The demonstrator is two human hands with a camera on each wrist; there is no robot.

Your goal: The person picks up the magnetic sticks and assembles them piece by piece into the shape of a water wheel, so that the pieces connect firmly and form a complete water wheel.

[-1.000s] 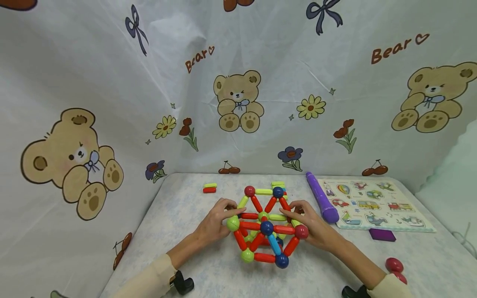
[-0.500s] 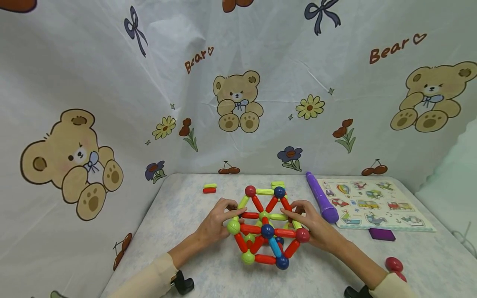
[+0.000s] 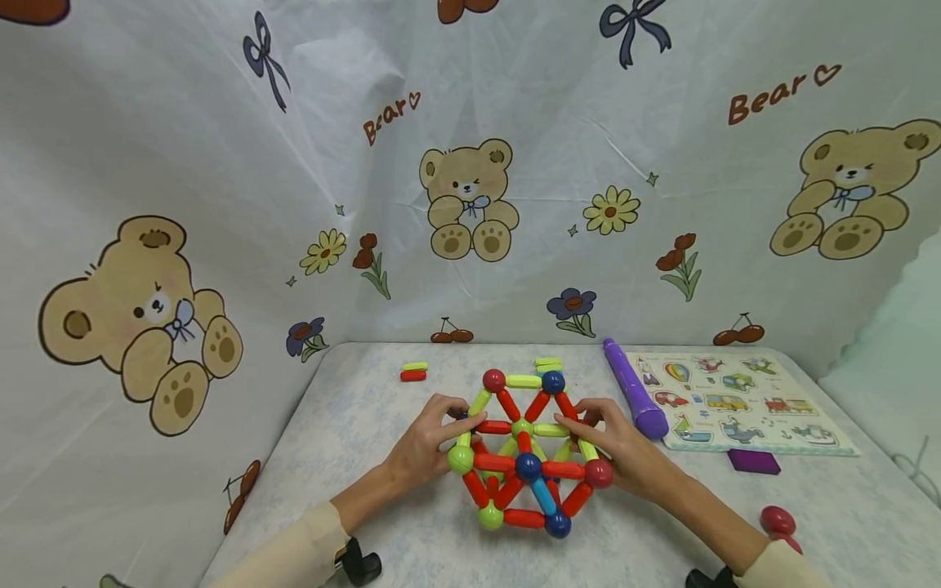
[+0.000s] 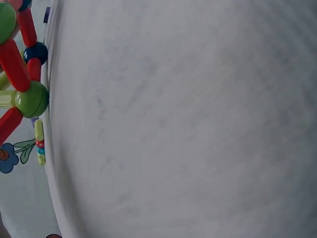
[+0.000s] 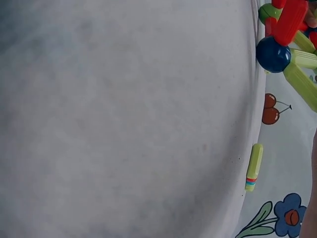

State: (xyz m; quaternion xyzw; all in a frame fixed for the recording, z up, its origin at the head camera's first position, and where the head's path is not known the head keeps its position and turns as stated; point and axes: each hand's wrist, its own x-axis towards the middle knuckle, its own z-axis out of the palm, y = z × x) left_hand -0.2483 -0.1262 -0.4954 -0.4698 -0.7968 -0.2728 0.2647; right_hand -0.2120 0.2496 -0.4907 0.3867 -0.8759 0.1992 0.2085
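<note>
A ball-and-rod construction model (image 3: 528, 466) is held between both hands in the middle of the head view. Red, yellow-green and blue rods join its red, green and dark blue balls. My left hand (image 3: 421, 441) grips its left side, thumb toward the middle. On the opposite side, my right hand (image 3: 621, 447) grips it with the thumb lying along the near side. Fingertips behind the model are partly hidden. The left wrist view catches a green ball (image 4: 32, 99) of the model at its edge; the right wrist view catches a dark blue ball (image 5: 273, 54).
Loose rods (image 3: 414, 371) lie at the back left, and more rods (image 3: 547, 364) behind the model. A purple microphone-shaped toy (image 3: 638, 396) leans beside a picture board (image 3: 738, 404). A purple block (image 3: 754, 462) and dark red rounded pieces (image 3: 778, 520) are at right.
The model has tipped slightly, its near balls sinking a little toward me. Both hands keep their grip and have barely shifted.
</note>
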